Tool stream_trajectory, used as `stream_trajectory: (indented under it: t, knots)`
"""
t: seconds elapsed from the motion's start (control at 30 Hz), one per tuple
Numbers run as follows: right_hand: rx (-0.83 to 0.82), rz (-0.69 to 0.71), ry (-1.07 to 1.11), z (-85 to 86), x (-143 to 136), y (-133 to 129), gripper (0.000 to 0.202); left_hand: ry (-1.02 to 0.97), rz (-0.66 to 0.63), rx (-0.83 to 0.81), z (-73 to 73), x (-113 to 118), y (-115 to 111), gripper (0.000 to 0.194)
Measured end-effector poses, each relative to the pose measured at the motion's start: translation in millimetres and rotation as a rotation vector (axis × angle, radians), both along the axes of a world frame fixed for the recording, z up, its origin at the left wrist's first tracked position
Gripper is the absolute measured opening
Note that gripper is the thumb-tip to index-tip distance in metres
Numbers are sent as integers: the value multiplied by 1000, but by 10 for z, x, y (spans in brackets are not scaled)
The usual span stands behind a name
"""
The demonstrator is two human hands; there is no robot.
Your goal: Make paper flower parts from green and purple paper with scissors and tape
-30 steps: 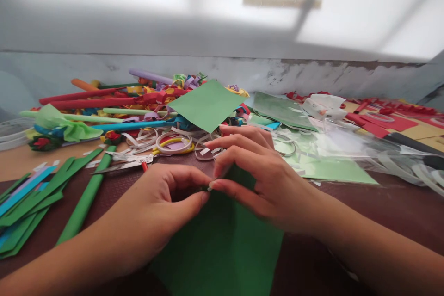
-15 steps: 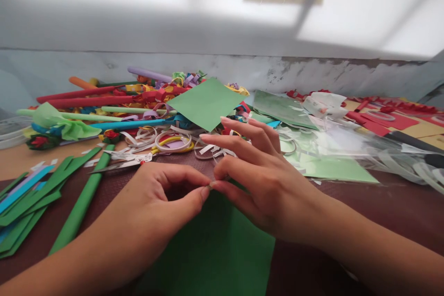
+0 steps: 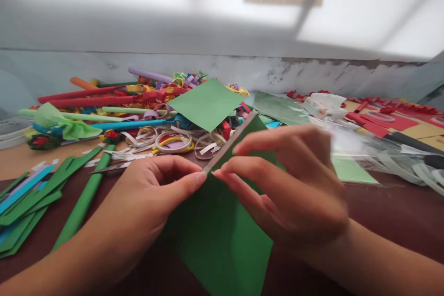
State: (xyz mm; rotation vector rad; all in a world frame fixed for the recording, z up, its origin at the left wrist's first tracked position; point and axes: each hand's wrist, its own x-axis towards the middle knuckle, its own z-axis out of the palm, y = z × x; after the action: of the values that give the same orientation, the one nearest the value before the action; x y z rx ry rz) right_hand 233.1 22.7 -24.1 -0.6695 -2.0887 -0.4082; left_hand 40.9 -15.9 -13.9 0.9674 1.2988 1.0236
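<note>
A: Which positions are changing from the earlier frame?

B: The green sheet (image 3: 225, 240) is now exposing a pale strip (image 3: 231, 141) along its upper edge, slanting up to the right. The right hand (image 3: 294, 185) is blurring and turning, its fingers bending lower.

A: State of each grip?

B: The left hand (image 3: 149, 203) is clamping the strip's lower end between thumb and forefinger. The right fingertips are hovering close together beside it; whether they are pinching anything, I cannot tell.

A: Sheet location?

B: It is hanging below both hands, over the worktop (image 3: 381, 212).
</note>
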Motion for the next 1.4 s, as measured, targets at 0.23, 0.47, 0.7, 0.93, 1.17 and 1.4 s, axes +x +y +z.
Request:
stream_trajectory:
  t: [0.23,0.47,0.7,0.93,1.17,1.4]
  knots:
    - [-211,163,97,-48,-84,-33,15,-121,19,49,15,77,-40,21]
    - [-194,159,77,-50,-66,-53,16,-194,-82,103,-33,51,-95,17]
    - [-137,136,31,-39,-76,13,16,25,-63,221,-58,22,-34,8]
    - [-194,102,68,-22,-83,-60,17,0,36,144,-41,72,-76,14]
    - [-208,114,72,-39,-77,-93,16,-16,52,179,-58,84,-100,16]
    - [-243,156,85,-59,-98,-97,17,58,102,174,-38,98,-118,17]
